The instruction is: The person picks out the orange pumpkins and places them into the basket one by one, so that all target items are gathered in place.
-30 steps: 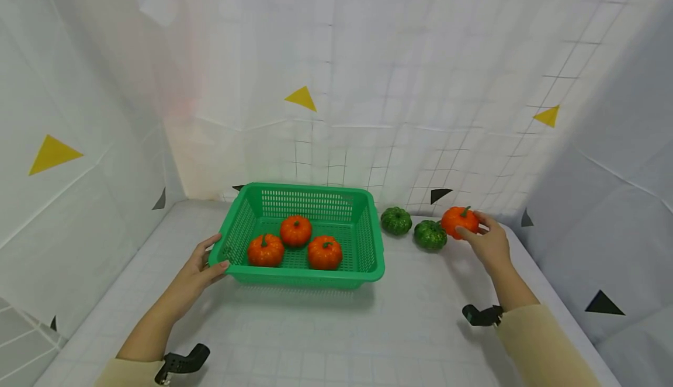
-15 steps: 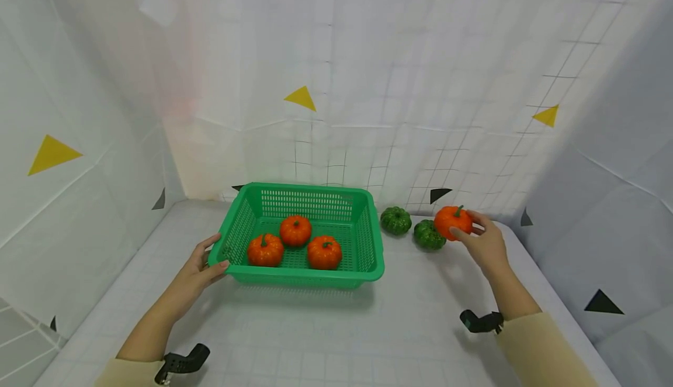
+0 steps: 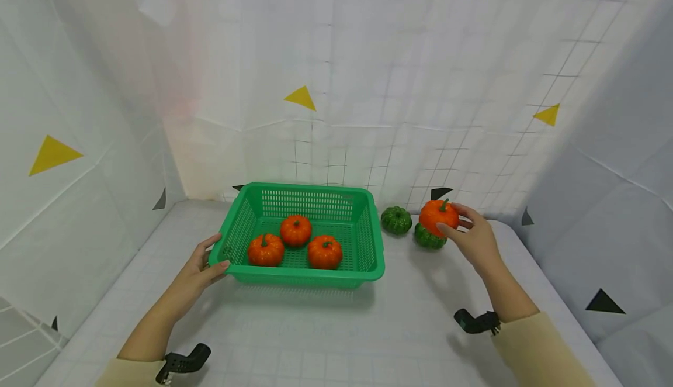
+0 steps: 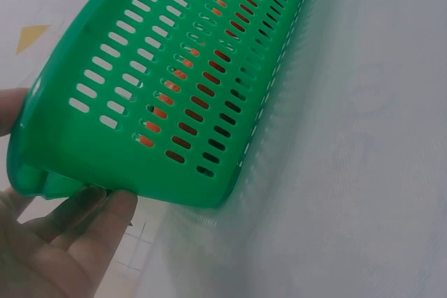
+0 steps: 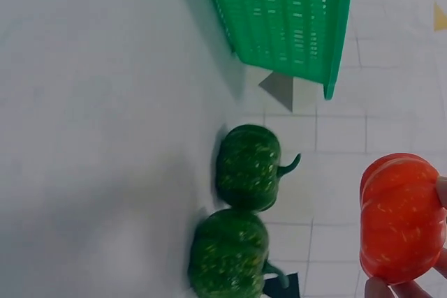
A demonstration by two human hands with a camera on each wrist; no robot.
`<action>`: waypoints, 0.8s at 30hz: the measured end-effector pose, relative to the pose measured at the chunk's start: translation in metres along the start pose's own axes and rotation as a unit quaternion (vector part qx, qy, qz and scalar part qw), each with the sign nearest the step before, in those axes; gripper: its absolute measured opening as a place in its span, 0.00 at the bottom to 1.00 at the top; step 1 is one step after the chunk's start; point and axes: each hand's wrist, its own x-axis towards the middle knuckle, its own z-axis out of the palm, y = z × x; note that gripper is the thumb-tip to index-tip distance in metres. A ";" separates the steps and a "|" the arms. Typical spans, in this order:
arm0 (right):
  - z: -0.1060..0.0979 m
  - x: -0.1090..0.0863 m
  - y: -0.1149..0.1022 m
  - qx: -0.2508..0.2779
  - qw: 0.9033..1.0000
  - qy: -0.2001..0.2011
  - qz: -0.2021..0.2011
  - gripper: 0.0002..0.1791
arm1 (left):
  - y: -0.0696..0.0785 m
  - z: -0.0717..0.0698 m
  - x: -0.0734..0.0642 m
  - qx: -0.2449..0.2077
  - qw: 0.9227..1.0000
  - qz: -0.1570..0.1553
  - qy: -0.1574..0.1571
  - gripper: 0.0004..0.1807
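Note:
My right hand point(image 3: 477, 242) grips a small orange pumpkin point(image 3: 437, 216) with a green stem, raised above the table. Behind and below it sit two green pumpkins, the left one point(image 3: 396, 221) fully seen and the right one point(image 3: 429, 239) partly covered in the head view. At the left, my left hand point(image 3: 193, 274) holds the rim of a green plastic basket point(image 3: 310, 277) near its front left corner. Three orange pumpkins, including a front left one point(image 3: 265, 251), lie inside the basket. In the right wrist view the held pumpkin point(image 5: 401, 218) hangs apart from the green ones.
White sheeting point(image 3: 347, 71) with yellow and black triangles rises behind the table and at both sides. The pale table point(image 3: 336, 334) stretches in front of the basket. Each wrist wears a black camera mount, such as the left one point(image 3: 184, 362).
My right hand has carried the orange pumpkin leftward and slightly up, from the right of the green pumpkin to above it. The left hand and basket have stayed put.

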 end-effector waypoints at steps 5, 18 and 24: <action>0.006 -0.002 -0.016 0.006 1.000 -0.018 -0.020 0.44 | 0.000 0.000 0.000 0.002 1.000 0.000 0.002 0.42; 0.025 0.001 -0.052 0.000 0.995 -0.070 -0.071 0.42 | -0.001 0.000 0.000 0.002 1.000 -0.001 0.004 0.42; 0.033 0.004 -0.070 0.012 0.991 -0.118 -0.063 0.41 | -0.001 0.000 0.001 0.004 1.000 -0.001 0.004 0.43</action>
